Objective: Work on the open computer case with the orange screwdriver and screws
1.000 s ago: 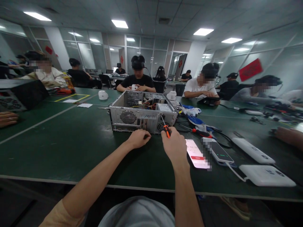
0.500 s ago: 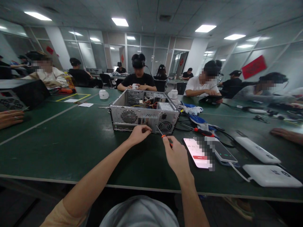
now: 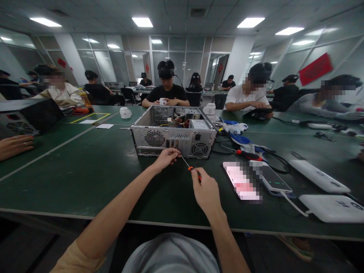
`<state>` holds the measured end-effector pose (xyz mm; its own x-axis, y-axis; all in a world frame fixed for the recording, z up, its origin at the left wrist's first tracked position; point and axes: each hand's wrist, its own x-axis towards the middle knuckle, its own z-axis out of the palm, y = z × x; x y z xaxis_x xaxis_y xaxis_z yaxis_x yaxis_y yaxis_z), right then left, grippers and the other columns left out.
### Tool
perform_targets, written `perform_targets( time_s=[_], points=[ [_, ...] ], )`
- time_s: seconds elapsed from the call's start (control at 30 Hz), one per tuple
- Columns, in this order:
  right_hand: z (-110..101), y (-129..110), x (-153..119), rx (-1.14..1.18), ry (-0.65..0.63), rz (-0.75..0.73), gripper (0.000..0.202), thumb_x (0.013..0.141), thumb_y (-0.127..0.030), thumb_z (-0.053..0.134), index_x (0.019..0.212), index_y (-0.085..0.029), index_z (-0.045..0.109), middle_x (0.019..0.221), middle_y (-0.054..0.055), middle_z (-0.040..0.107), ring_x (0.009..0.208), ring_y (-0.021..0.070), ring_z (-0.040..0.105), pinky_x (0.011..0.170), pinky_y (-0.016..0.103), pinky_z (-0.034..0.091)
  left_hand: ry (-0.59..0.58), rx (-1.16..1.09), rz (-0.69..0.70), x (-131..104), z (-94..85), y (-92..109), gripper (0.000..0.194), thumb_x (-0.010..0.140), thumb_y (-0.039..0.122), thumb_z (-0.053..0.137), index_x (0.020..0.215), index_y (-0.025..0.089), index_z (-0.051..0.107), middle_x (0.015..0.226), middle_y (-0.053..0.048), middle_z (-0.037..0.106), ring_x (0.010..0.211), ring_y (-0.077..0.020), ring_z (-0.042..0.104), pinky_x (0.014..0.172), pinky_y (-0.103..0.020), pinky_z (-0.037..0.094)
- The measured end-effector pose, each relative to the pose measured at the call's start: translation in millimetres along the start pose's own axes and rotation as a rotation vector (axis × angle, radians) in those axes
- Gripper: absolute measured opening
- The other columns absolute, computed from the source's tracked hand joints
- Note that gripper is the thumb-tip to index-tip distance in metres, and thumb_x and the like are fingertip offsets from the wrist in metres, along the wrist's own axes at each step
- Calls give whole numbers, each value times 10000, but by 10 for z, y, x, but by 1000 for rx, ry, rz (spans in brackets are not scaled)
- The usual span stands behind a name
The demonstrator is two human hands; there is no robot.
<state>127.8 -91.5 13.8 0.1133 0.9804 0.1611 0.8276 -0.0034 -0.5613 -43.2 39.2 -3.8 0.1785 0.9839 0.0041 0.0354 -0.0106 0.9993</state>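
An open silver computer case [image 3: 176, 140] lies on the green table, its rear panel with round vent and fan grille turned towards me. My right hand [image 3: 207, 187] grips the orange-and-black handle of a screwdriver [image 3: 186, 162], whose thin shaft slants up and left. The tip ends at the fingers of my left hand [image 3: 167, 157], just in front of the panel's lower edge. Those left fingers are pinched together; whatever is between them is too small to make out. Wires and a power supply [image 3: 200, 124] show inside the case.
Right of the case lie a red-and-black screwdriver [image 3: 248, 154], blue-white gloves [image 3: 240, 139] and black cables. Nearer are a lit phone [image 3: 240, 182], another phone [image 3: 273, 178] and white power banks [image 3: 331, 207]. A black computer case [image 3: 31, 117] and another person's hand [image 3: 17, 147] are left. Co-workers sit opposite.
The screwdriver tip has come away from the rear panel, moving left to my left fingertips. My right hand has shifted slightly left and down. The left hand stays pinched near the panel.
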Motion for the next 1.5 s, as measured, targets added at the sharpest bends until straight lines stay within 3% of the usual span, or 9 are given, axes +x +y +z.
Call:
perform_targets(
  time_s=[0.63, 0.87, 1.2, 1.33, 1.5],
  points=[
    [6, 19, -13, 65, 32, -34, 350, 1025, -428, 342, 1055, -254, 644, 713, 9, 649, 659, 178, 604, 617, 255, 308, -4, -288, -133, -66, 8, 63, 224, 724, 170, 796, 942, 161, 744, 966, -66, 731, 604, -57, 541, 555, -184, 456],
    [-14, 7, -25, 80, 35, -45, 343, 1016, -418, 359, 1079, -243, 648, 771, 26, 682, 717, 181, 637, 659, 258, 354, -70, -284, -62, -47, -52, 14, 245, 736, 169, 790, 978, 165, 753, 951, -56, 717, 623, -49, 536, 580, -179, 465],
    [-4, 13, -3, 189, 203, -155, 246, 950, -341, 471, 1051, -233, 667, 1013, 43, 714, 937, 196, 654, 812, 276, 418, -86, -454, -157, -124, -48, 150, 240, 735, 79, 710, 968, 135, 720, 893, -44, 688, 562, -47, 513, 563, -210, 482],
    [9, 17, 2, 175, 172, -98, 262, 948, -380, 449, 1051, -226, 634, 976, 50, 689, 886, 200, 642, 777, 287, 410, -70, -469, -166, -157, -32, 191, 218, 742, 63, 695, 951, 127, 708, 868, -40, 686, 555, -50, 515, 553, -203, 474],
    [-8, -7, -14, 127, 83, 52, 205, 908, -313, 406, 1055, -219, 512, 780, 13, 626, 696, 200, 587, 663, 290, 338, -22, -495, -396, -195, 99, 221, 115, 842, 107, 637, 930, 147, 699, 775, -15, 674, 499, -47, 478, 520, -195, 459]
  ],
)
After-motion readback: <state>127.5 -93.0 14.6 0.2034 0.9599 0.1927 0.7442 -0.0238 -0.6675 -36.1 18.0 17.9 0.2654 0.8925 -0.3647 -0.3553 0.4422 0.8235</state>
